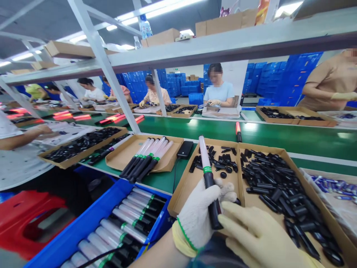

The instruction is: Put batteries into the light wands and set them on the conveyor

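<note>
My left hand point(195, 214), in a white knit glove over a yellow one, is closed around the black handle of a light baton point(205, 154). The baton tilts up and away, with its pale translucent tube at the far end and a green band between tube and handle. My right hand point(256, 229), in a yellow glove, has its fingers stretched out beside the handle's lower end; the fingertips reach or touch it. Under and behind the baton is a cardboard tray point(178, 193) holding small black parts. To its right, another cardboard tray point(287, 150) holds many black handle pieces.
A blue bin point(69, 227) of batons stands at lower left. Several batons lie in a cardboard tray point(114, 158) near a black power bank point(185, 149). A lit red baton point(238, 130) lies on the green conveyor belt point(184, 128). Co-workers sit along it; a red stool point(30, 212) is left.
</note>
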A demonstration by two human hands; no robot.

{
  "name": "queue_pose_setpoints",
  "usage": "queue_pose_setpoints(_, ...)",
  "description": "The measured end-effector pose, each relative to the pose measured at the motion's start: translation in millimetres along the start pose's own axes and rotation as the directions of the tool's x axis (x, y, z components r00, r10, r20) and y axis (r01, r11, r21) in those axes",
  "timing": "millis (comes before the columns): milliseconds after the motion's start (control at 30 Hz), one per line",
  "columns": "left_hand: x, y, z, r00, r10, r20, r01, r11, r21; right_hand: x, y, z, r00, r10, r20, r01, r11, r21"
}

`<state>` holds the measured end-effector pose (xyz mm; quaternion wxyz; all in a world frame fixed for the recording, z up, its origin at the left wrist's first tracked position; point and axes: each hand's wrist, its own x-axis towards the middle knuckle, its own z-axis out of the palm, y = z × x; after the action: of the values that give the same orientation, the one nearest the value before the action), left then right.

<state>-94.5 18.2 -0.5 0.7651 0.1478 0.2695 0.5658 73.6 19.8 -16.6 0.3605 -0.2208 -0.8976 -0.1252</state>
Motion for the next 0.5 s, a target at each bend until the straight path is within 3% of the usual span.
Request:
queue_pose_setpoints(67, 11, 2, 6.5, 0.999, -0.032, 0.016, 0.032, 0.999, -0.001, 15, 5, 4, 0.994, -0.077, 0.082, 0.08, 0.996, -0.036)
queue_pose_setpoints(167, 32, 7, 13.0, 0.998, -0.063, -0.008, 0.063, 0.998, -0.009, 37, 26, 12, 0.985, -0.078, 0.152, 0.081, 0.997, -0.015)
queue_pose_setpoints(233, 43, 14, 9.9, 0.998, 0.048, -0.038, -0.046, 0.997, 0.054, 44, 54, 20, 0.989, -0.042, 0.143, 0.042, 0.999, 0.002)
queue_pose_setpoints(300, 46, 25, -1.0, 0.976, 0.216, -0.038, -0.205, 0.961, 0.188, 45, 95, 31, 0.989, 0.069, 0.127, -0.068, 0.998, -0.011)
queue_pose_setpoints(433, 29, 57, -35.4, 0.92, 0.392, -0.021, -0.319, 0.776, 0.544, 39, 185, 55, 0.95, 0.278, 0.144, -0.28, 0.96, -0.004)
queue_pose_setpoints(500, 16, 76, -52.1, 0.862, 0.507, -0.028, -0.291, 0.539, 0.791, 37, 221, 65, 0.944, 0.308, 0.122, -0.313, 0.949, 0.023)
